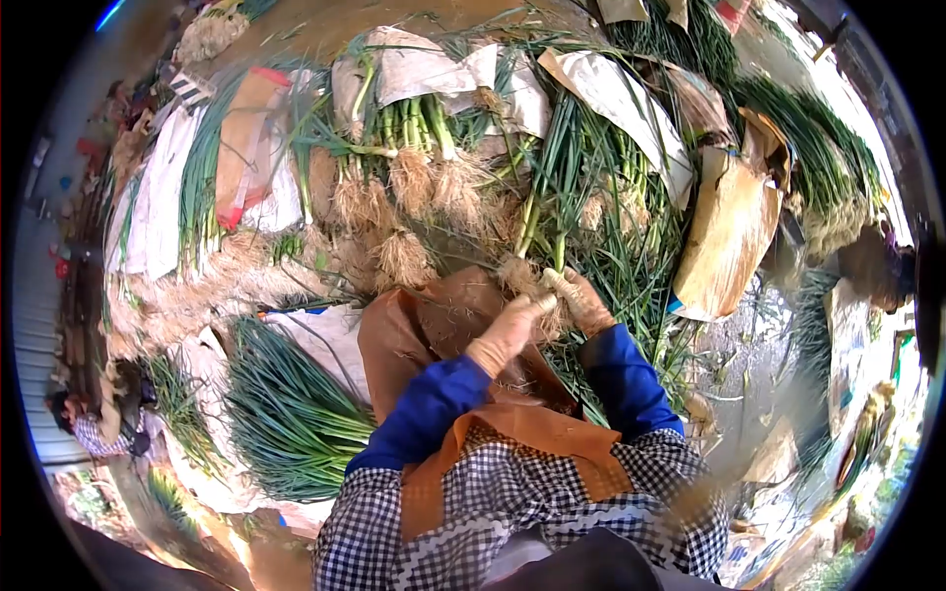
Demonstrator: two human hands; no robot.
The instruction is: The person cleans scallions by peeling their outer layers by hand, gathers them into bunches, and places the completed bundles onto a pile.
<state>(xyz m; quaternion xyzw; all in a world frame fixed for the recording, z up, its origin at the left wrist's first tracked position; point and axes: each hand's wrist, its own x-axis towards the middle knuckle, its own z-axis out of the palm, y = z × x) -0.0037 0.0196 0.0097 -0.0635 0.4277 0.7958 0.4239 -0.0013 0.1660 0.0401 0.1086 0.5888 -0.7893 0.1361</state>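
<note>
Both hands meet above a brown apron (419, 340) at the root end of a green onion (562, 231). My left hand (515, 327) has its fingers pressed together at the pale roots. Close beside it on the right, my right hand (581, 298) is closed around the onion's white base. Tan roots (552, 320) hang between and below the hands. Another onion's root clump (515, 274) lies just above my left hand. Loose long green leaves (636, 276) spread to the right. Piled onions with bushy roots (409, 177) lie ahead of the hands.
A large bundle of green leaves (291, 414) lies at lower left. White sacks (419, 67) cover onions ahead. A brown cardboard piece (727, 231) is at right, with more bundles (813, 148) beyond. Another person (99, 424) is at far left.
</note>
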